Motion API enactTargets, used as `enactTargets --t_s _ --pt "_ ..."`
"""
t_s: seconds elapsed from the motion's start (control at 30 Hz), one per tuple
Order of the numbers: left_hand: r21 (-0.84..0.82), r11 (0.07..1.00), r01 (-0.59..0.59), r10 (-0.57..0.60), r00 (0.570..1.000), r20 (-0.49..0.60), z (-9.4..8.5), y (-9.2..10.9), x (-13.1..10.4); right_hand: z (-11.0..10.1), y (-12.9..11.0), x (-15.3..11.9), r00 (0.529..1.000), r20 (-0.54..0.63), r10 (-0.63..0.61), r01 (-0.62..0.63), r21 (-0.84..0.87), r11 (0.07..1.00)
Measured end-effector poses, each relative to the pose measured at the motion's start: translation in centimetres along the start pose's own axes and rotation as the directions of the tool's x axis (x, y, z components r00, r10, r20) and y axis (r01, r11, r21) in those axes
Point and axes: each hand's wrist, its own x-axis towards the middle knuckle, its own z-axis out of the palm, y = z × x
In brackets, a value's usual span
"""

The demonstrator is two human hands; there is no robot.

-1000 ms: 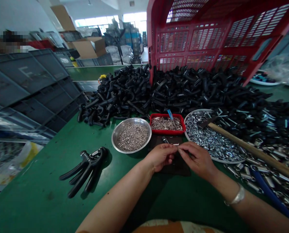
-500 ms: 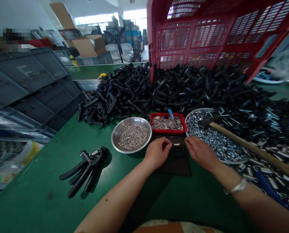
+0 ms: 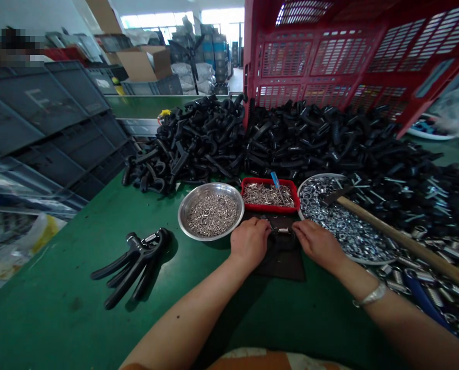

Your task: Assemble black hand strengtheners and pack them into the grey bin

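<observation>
A black hand grip strengthener [image 3: 282, 241] with a coil spring [image 3: 283, 230] is over the dark mat [image 3: 287, 267], hard to tell from it. My left hand [image 3: 250, 240] is closed at its left side, fingers curled by the spring's left end. My right hand [image 3: 317, 242] pinches at its right side, fingertips by the spring's other end. Any small part between these fingertips is too small to make out. Finished-looking grip strengtheners [image 3: 137, 264] with springs lie together on the green table at the left.
Behind my hands stand a metal bowl [image 3: 183, 224] of small parts and a red tray [image 3: 266, 209] of pins with a blue-handled tool [image 3: 275, 180]. Right are a round tray of rings [image 3: 329, 226], a hammer [image 3: 391, 234] and loose springs. Black handles [image 3: 214, 139] pile up before a red crate [image 3: 318, 56].
My right hand has moved in to the spring's right end, its fingertips now pinching there. My left hand has turned slightly and stays at the left end. The view has shifted a little.
</observation>
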Motion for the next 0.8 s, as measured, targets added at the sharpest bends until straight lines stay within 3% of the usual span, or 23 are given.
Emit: enactTargets --t_s 0.17,0.37,0.7,0.8 --pt "0.001 1.0 -0.025 0.025 0.999 -0.046 0.3 -0.2 -0.1 -0.3 -0.2 -0.2 1.0 -0.015 -0.011 0.011 0.041 0.999" --pt "0.015 1.0 0.0 0.001 0.999 -0.033 0.3 0.0 -0.1 -0.7 -0.7 0.5 0.994 -0.06 0.089 -0.078 0.158 0.984" --pt "0.007 1.0 -0.011 0.011 0.998 -0.055 0.5 -0.1 -0.2 -0.3 -0.4 -0.4 0.996 -0.061 0.058 -0.049 0.152 0.987" --pt "-0.01 1.0 -0.015 0.014 0.999 -0.05 0.4 -0.2 -0.2 -0.3 -0.5 -0.5 0.993 -0.054 0.106 -0.096 0.161 0.982"
